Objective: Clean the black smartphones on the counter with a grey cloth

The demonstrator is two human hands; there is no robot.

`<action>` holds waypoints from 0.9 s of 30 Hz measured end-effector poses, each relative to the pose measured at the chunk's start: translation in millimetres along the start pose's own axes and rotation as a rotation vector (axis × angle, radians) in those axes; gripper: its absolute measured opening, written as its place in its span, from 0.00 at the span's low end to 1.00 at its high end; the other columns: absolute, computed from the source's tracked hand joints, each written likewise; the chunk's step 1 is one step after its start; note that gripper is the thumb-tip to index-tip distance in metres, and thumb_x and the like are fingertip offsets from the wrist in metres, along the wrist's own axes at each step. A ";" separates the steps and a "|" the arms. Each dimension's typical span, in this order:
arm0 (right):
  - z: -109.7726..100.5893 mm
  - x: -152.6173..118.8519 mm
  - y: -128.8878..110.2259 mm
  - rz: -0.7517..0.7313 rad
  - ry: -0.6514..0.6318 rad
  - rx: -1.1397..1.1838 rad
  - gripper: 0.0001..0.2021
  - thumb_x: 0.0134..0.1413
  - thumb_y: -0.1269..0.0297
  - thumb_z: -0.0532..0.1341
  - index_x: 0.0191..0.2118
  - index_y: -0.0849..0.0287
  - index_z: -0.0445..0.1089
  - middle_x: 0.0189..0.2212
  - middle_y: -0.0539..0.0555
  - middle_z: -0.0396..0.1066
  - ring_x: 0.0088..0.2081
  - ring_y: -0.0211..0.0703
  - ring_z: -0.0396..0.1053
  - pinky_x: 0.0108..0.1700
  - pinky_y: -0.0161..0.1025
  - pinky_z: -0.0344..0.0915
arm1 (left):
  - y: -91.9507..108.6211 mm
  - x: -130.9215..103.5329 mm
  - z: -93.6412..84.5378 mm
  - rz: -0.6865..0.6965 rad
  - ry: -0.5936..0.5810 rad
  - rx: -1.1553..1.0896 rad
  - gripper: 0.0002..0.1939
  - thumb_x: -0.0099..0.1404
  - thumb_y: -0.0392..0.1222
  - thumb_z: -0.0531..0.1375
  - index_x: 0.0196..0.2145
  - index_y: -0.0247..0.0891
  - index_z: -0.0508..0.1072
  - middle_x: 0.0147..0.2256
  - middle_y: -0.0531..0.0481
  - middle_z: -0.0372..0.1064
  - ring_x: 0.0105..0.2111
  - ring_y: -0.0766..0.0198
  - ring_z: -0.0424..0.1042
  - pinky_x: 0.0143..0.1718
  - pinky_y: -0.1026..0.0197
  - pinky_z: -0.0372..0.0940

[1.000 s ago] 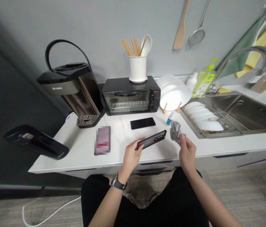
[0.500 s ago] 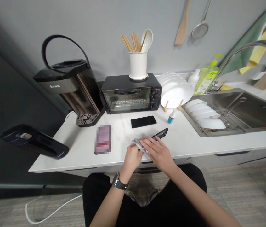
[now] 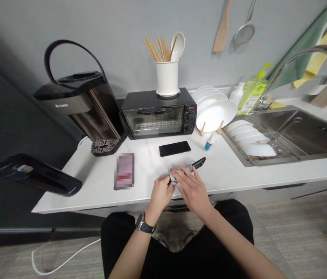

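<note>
Just over the counter's front edge, my left hand (image 3: 161, 192), with a watch on its wrist, is closed around the near left end of a black smartphone (image 3: 199, 162). My right hand (image 3: 192, 190) presses a light grey cloth (image 3: 173, 179) onto that phone, fingers laid together over it. Between the hands, cloth and fingers hide most of the phone; its far right end sticks out. Another black phone (image 3: 175, 148) lies flat beyond the hands. Near it stands a small white spray bottle (image 3: 209, 142) with a blue label. A pixelated pinkish flat object (image 3: 124, 171) lies to the left.
A toaster oven (image 3: 159, 116) carries a white holder (image 3: 167, 77) of chopsticks and a ladle. A large dark dispenser (image 3: 93, 112) stands left, with a dark bottle-shaped object (image 3: 38, 174) nearer. Racked plates (image 3: 217, 116) and a sink (image 3: 302, 158) with bowls are right.
My right hand and the cloth have slid slightly right along the phone. My left hand keeps its hold at the near end. The whole view has shifted a little.
</note>
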State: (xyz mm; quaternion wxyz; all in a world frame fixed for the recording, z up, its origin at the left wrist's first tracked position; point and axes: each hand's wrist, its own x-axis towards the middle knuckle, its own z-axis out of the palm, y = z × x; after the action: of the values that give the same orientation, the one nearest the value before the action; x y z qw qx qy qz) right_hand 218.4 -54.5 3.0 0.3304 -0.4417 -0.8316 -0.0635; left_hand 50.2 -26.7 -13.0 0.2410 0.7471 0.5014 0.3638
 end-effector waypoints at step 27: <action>3.7 -0.8 21.9 -0.060 -0.051 -0.064 0.26 0.73 0.59 0.52 0.71 0.63 0.58 0.62 0.64 0.70 0.64 0.56 0.65 0.71 0.57 0.53 | -2.8 -1.7 -2.7 0.066 -0.046 0.098 0.20 0.66 0.26 0.57 0.50 0.39 0.80 0.45 0.44 0.83 0.43 0.53 0.83 0.47 0.55 0.75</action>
State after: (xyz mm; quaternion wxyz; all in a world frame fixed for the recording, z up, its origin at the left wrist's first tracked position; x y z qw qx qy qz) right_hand 233.9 -40.4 -4.5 0.2929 -0.4283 -0.8502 -0.0887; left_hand 46.1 -27.3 -13.9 0.2034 0.7821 0.4882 0.3294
